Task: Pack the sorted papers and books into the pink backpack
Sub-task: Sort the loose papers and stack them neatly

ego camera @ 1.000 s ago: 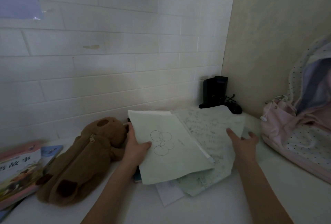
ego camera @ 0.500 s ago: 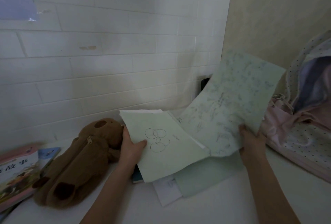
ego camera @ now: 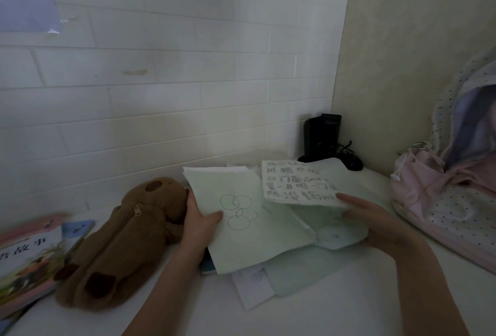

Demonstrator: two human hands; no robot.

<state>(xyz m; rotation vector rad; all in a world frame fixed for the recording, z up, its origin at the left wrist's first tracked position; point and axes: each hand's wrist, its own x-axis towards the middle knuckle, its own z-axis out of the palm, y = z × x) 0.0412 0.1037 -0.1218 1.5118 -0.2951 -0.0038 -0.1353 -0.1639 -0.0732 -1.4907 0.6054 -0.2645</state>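
White brick wall backs the white desk [ego camera: 308, 314] where we work. Our left hand [ego camera: 198, 221] clamps the near-left edge of a pale green sheet [ego camera: 249, 228] with drawn circles, thumb on top, fingers underneath. Our right hand [ego camera: 375, 223] pinches a handwritten page [ego camera: 295, 184], thumb laid across it, above the loose paper pile [ego camera: 303, 271]. At far right lies the pink backpack [ego camera: 440, 201], mouth open. A brown plush pencil case [ego camera: 120, 241] and books [ego camera: 29, 258] sit left.

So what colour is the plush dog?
Brown, with darker brown patches, seen in the head view.
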